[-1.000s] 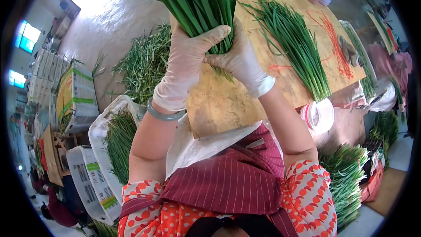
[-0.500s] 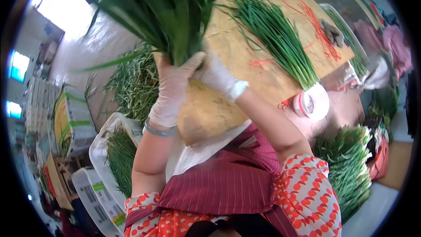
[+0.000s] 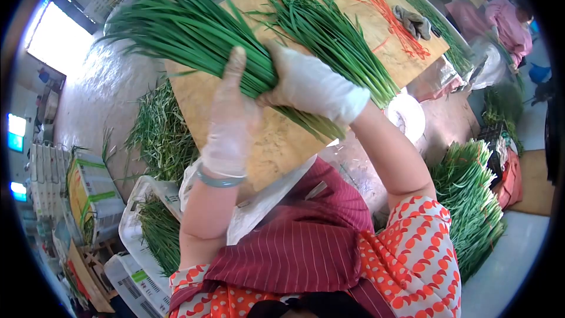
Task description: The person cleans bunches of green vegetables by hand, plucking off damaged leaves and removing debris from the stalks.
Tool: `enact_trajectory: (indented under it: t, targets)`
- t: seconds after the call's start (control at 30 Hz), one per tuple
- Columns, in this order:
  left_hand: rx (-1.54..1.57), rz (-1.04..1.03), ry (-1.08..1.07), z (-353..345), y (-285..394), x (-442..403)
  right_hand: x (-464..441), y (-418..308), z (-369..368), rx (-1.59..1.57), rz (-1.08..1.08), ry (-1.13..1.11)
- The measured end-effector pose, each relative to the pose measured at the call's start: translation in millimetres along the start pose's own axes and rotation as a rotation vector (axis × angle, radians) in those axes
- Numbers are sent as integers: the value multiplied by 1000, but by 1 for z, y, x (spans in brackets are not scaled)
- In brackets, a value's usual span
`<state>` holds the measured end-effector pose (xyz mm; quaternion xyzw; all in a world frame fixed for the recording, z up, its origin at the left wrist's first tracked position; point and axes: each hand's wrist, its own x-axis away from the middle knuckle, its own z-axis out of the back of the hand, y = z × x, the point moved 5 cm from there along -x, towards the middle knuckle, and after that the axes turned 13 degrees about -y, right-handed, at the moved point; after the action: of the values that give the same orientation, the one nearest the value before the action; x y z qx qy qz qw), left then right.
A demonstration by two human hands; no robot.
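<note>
A large bunch of garlic chives (image 3: pixel 194 38) lies slantwise in both my gloved hands over the wooden table (image 3: pixel 276 153). Its leafy tops point to the upper left and its pale stem ends to the lower right. My left hand (image 3: pixel 226 115) grips it from the near side, thumb up along the leaves. My right hand (image 3: pixel 312 82) is closed around the stems farther down; some fingers are hidden behind the bunch. Just beyond, a second bunch of chives (image 3: pixel 335 41) rests on the table, stems toward the right edge.
Orange-red ties (image 3: pixel 394 20) and a grey glove (image 3: pixel 412 22) lie at the table's right. A white tub (image 3: pixel 407 115) stands by its edge. Loose greens (image 3: pixel 162 123) are heaped on the floor at left, near a white crate (image 3: pixel 132 212). Several bunches (image 3: pixel 468 212) are stacked at right.
The bunch has come down from upright to a slant, tops swinging left. My right hand has shifted to the right along the stems. The view has turned slightly.
</note>
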<state>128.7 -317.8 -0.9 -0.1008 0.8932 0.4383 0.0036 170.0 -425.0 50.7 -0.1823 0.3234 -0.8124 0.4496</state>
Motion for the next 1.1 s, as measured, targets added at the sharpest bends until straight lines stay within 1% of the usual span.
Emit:
enact_trajectory:
  t: [0.07, 0.1, 0.13, 0.17, 0.2, 0.27, 0.3, 0.33, 0.4, 0.43, 0.47, 0.53, 0.57, 0.6, 0.67, 0.7, 0.73, 0.8, 0.83, 0.9, 0.93, 0.97, 1.0, 1.03, 1.1]
  targets:
    - [233, 179, 66, -4, -39, 6, 19, 22, -10, 16, -177, -27]
    - [234, 179, 59, 1, -49, 11, 25, 31, -19, 49, -198, -46]
    - [242, 243, -24, 4, -61, 19, 31, 39, -28, 79, -221, -66]
    - [249, 306, -106, 6, -72, 24, 33, 43, -38, 119, -258, -137]
    - [249, 309, -107, 9, -79, 26, 34, 48, -46, 117, -261, -135]
    - [307, 273, 121, 27, -90, 29, 31, 47, -60, 164, -161, -104]
    - [373, 270, 67, 36, -91, 28, 31, 37, -61, 155, -121, -89]
    - [355, 200, 18, 39, -84, 27, 29, 34, -65, 151, -117, -87]
    - [530, 217, -43, 57, -80, 29, 24, 21, -69, 213, 50, -40]
    - [484, 122, -152, 59, -70, 26, 25, 12, -61, 160, 94, -70]
    - [480, 116, -150, 64, -66, 26, 25, 5, -47, 160, 101, -71]
    - [433, -60, -14, 85, -51, 29, 17, 6, -29, -58, 93, -307]
    - [600, -107, -195, 92, -48, 28, 7, 17, -16, 13, 93, -195]
    - [598, -114, -191, 98, -44, 30, -6, 34, -4, 82, 94, -82]
    - [671, -150, -287, 101, -32, 34, -43, 79, 16, 170, -89, 35]
    - [680, -197, -316, 103, -23, 35, -63, 101, 23, 272, -196, 42]
    - [678, -208, -316, 105, -15, 38, -80, 120, 26, 374, -302, 50]
    - [670, -317, -283, 112, 8, 45, -110, 148, 16, 555, -481, 14]
    - [635, -367, -241, 116, 21, 48, -122, 157, 7, 558, -464, 15]
    - [610, -423, -235, 119, 46, 57, -138, 179, -3, 588, -652, 9]
    - [595, -463, -230, 124, 56, 63, -146, 182, -5, 589, -641, 8]
    - [531, -484, -167, 138, 64, 72, -152, 186, -4, 555, -657, 50]
    - [530, -490, -162, 146, 68, 81, -157, 189, -1, 521, -675, 91]
    - [448, -492, -128, 154, 72, 89, -162, 189, 2, 497, -698, 53]
    - [337, -495, -38, 170, 74, 108, -174, 190, 4, 484, -713, 58]
